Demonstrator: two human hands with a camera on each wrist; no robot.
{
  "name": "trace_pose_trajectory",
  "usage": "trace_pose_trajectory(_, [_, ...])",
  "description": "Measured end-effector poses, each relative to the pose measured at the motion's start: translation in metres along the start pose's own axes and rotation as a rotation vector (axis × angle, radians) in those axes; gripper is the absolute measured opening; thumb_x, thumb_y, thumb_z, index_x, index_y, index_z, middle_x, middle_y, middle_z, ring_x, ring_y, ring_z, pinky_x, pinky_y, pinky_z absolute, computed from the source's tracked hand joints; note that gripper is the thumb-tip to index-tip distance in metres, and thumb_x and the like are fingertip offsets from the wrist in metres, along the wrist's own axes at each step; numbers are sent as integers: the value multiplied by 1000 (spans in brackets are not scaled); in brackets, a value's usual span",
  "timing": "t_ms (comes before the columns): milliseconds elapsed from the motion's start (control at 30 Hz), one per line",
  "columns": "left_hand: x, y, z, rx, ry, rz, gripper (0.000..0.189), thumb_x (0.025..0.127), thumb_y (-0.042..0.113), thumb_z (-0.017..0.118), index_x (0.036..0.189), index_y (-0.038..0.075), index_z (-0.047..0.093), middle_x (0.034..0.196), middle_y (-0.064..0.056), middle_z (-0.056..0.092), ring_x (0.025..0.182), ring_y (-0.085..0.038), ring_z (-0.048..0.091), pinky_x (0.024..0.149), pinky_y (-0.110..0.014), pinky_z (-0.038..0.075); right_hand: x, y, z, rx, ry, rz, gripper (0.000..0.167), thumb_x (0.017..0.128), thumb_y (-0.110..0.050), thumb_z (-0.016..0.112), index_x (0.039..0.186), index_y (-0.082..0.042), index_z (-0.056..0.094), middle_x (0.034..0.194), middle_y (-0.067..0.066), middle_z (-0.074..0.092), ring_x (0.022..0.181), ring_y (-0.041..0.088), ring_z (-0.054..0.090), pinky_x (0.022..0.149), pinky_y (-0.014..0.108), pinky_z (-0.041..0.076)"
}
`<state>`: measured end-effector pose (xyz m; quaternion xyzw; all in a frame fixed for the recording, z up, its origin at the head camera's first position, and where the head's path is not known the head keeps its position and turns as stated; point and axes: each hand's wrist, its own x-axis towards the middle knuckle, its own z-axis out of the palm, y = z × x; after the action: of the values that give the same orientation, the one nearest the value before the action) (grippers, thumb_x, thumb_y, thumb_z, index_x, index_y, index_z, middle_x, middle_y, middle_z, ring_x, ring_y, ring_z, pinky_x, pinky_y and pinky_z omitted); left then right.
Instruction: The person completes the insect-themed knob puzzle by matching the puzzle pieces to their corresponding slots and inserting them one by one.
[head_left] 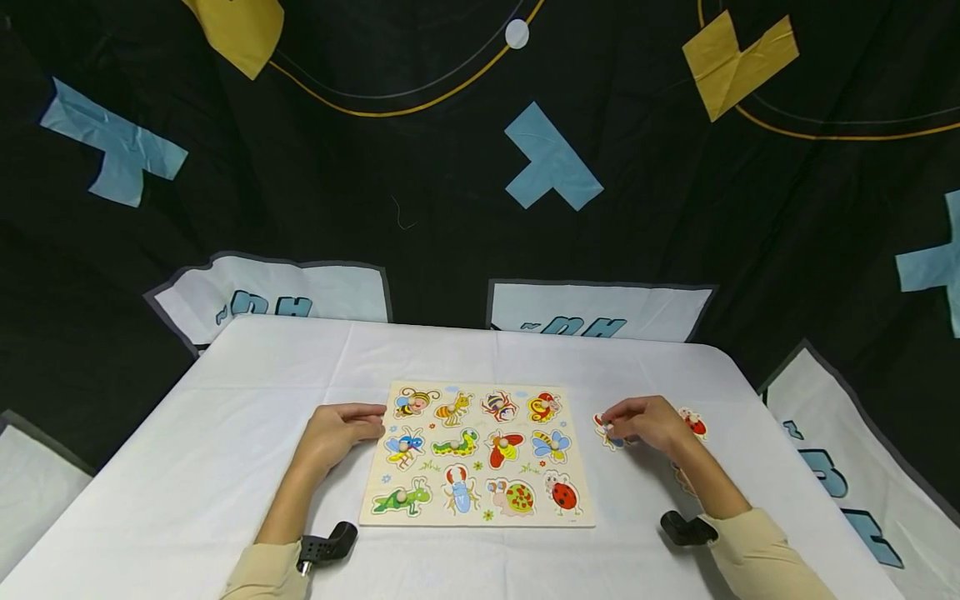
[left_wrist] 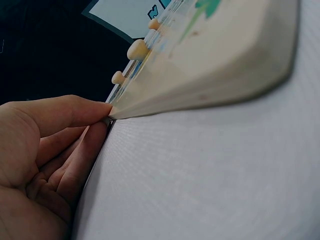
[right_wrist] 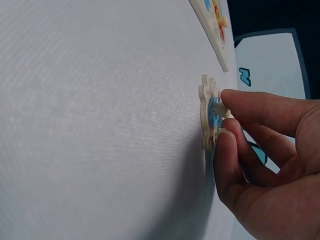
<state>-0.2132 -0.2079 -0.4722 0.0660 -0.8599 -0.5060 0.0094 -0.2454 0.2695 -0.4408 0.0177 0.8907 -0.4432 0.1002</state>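
Observation:
A wooden insect puzzle board (head_left: 480, 467) lies on the white cloth between the hands. Most of its pictures carry a knobbed piece; the stag beetle, snail and ladybug shapes in the front row show no knob. My left hand (head_left: 333, 433) has its extended fingertips against the board's left edge, as the left wrist view (left_wrist: 65, 150) also shows. To the right of the board, my right hand (head_left: 651, 423) pinches the pale knob (right_wrist: 220, 108) of a blue-bodied bug piece (right_wrist: 204, 120) between thumb and fingers, low over the cloth. My fingers partly hide its picture.
Beyond the right hand lies a ladybug piece (head_left: 693, 423). Another piece (head_left: 682, 478) shows partly behind the right forearm. The table (head_left: 420, 350) has a white cloth, with a dark curtain (head_left: 435, 200) behind it. A black wrist mount (head_left: 327, 546) sits at the left cuff.

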Motion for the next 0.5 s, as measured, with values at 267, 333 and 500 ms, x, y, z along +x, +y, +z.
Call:
trace_pose_trajectory(267, [-1, 0, 0, -4, 1, -5, 36, 84, 21, 80, 119, 9, 76, 101, -2, 79, 98, -10, 67, 90, -29, 47, 1, 4, 1, 5, 13, -16, 27, 76, -5, 80, 103, -2, 78, 93, 6, 76, 77, 16, 61, 69, 31, 49])
trace_pose_trajectory(333, [0, 0, 0, -6, 1, -5, 37, 84, 20, 80, 119, 9, 76, 101, -2, 79, 97, -9, 67, 89, -29, 47, 1, 5, 2, 5, 15, -17, 27, 76, -5, 81, 102, -2, 78, 93, 6, 76, 78, 16, 61, 69, 32, 49])
trace_pose_trajectory(500, [1, -1, 1, -8, 4, -2, 37, 84, 19, 80, 119, 8, 76, 100, -2, 79, 95, -8, 68, 88, -27, 48, 1, 8, 2, 6, 14, -7, 26, 75, -5, 81, 100, -1, 79, 88, 3, 75, 77, 16, 61, 70, 32, 48])
